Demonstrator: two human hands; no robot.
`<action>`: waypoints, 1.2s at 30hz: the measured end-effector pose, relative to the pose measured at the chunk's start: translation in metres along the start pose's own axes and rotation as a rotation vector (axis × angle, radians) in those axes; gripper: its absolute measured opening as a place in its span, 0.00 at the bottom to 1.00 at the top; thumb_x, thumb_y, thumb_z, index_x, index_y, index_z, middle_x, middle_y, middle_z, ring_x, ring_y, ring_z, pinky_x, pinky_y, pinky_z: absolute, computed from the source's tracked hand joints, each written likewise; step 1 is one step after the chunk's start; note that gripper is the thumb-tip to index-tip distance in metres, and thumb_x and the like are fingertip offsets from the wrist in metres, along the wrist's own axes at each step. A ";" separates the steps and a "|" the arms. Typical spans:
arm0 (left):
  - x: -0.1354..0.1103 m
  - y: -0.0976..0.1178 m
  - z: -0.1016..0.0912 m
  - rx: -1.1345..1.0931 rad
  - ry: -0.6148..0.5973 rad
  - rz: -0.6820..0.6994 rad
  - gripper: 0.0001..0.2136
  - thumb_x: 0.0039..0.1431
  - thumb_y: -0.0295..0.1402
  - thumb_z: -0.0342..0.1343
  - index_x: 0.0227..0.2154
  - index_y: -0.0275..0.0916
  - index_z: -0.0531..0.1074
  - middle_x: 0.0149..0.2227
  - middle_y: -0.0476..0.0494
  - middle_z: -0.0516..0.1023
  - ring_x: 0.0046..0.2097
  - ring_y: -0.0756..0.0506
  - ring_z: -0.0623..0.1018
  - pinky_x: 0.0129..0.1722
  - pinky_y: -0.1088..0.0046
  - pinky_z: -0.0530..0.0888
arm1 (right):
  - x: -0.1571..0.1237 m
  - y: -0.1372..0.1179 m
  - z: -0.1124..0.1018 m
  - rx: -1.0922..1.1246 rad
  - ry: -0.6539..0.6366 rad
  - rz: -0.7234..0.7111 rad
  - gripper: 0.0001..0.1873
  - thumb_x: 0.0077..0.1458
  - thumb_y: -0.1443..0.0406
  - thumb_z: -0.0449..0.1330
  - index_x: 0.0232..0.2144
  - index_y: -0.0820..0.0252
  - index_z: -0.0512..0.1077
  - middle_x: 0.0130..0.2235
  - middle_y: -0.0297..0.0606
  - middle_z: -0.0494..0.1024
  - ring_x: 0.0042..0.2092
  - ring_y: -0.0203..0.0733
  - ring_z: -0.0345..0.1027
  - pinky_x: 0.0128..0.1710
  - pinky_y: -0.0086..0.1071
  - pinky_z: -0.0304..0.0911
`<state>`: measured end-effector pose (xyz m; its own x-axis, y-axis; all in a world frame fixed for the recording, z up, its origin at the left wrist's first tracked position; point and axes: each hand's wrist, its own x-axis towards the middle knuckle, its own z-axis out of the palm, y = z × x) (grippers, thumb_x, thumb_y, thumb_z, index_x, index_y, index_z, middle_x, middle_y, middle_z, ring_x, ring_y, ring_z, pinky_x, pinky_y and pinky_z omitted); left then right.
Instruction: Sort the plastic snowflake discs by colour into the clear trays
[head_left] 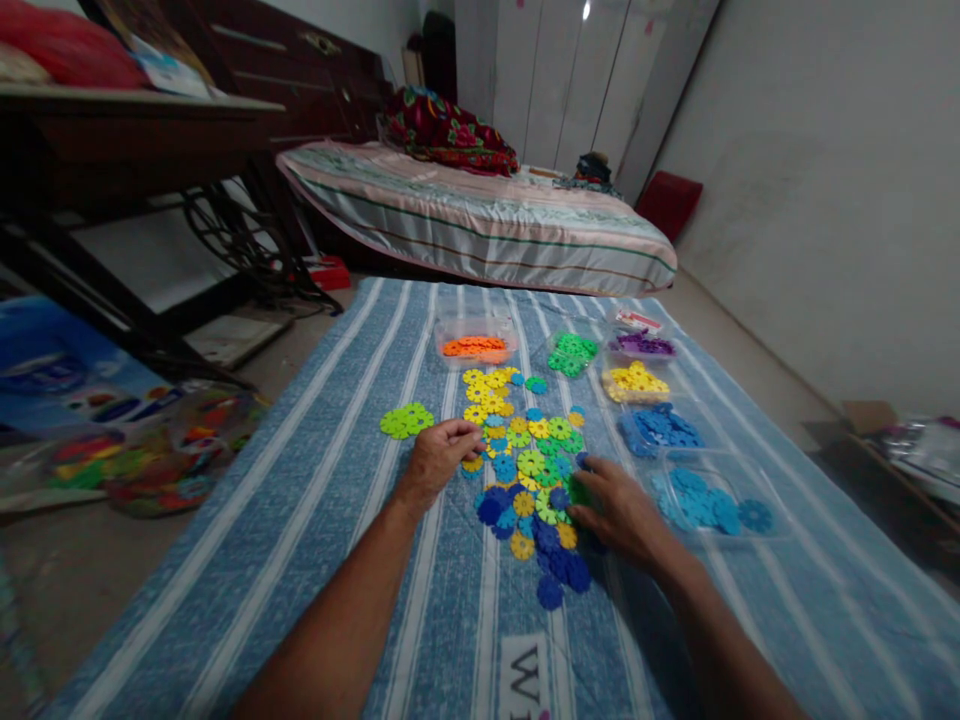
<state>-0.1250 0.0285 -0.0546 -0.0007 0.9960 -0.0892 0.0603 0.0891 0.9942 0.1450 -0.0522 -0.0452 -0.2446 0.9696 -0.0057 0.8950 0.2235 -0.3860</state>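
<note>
A mixed pile of flower-shaped plastic discs [531, 465] in yellow, green, light blue and dark blue lies on the striped cloth. At the pile's left edge is my left hand [442, 458], its thumb and fingers pinched together. Whatever is between those fingertips is too small to make out. My right hand [619, 510] reaches into the right edge of the pile, thumb and forefinger apart around some green discs [576, 490]. A dark blue disc [581, 460] shows by its forefinger. Several lime green discs [406, 420] lie in a separate group behind my left hand.
Clear plastic boxes hold orange discs [475, 348], green discs [572, 353], purple discs [642, 344], yellow discs [636, 382], dark blue discs [660, 430] and light blue discs [697, 500]. Beyond the striped cloth [360, 480] stands a bed [480, 225]. A treadle table [135, 140] is at left.
</note>
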 end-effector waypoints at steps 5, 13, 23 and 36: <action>0.003 -0.003 0.000 0.001 -0.010 -0.007 0.13 0.44 0.41 0.63 0.30 0.36 0.76 0.26 0.45 0.81 0.26 0.48 0.77 0.31 0.72 0.74 | -0.004 -0.003 0.001 0.017 -0.023 -0.014 0.24 0.53 0.59 0.64 0.52 0.58 0.74 0.61 0.52 0.67 0.61 0.57 0.61 0.59 0.49 0.59; 0.002 -0.003 0.000 -0.006 -0.019 0.003 0.13 0.44 0.41 0.63 0.29 0.37 0.76 0.25 0.46 0.80 0.26 0.48 0.77 0.31 0.72 0.75 | -0.005 -0.003 0.011 0.072 0.078 -0.025 0.14 0.50 0.64 0.65 0.41 0.59 0.76 0.56 0.49 0.70 0.59 0.55 0.64 0.57 0.46 0.61; 0.001 -0.001 0.000 -0.009 0.000 -0.011 0.13 0.43 0.40 0.64 0.29 0.37 0.76 0.25 0.46 0.81 0.26 0.47 0.78 0.31 0.72 0.75 | -0.005 -0.015 -0.011 0.091 0.019 -0.059 0.08 0.55 0.69 0.57 0.34 0.56 0.76 0.37 0.38 0.77 0.41 0.43 0.70 0.42 0.33 0.63; -0.001 0.002 -0.001 0.005 -0.016 -0.014 0.13 0.44 0.42 0.63 0.29 0.37 0.76 0.25 0.45 0.81 0.26 0.47 0.77 0.31 0.71 0.74 | 0.009 -0.015 -0.011 0.335 0.021 0.167 0.15 0.53 0.56 0.59 0.20 0.58 0.72 0.20 0.31 0.71 0.24 0.35 0.64 0.24 0.27 0.50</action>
<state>-0.1260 0.0280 -0.0521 0.0149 0.9945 -0.1039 0.0652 0.1027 0.9926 0.1334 -0.0459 -0.0293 -0.0949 0.9925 -0.0766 0.7493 0.0206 -0.6619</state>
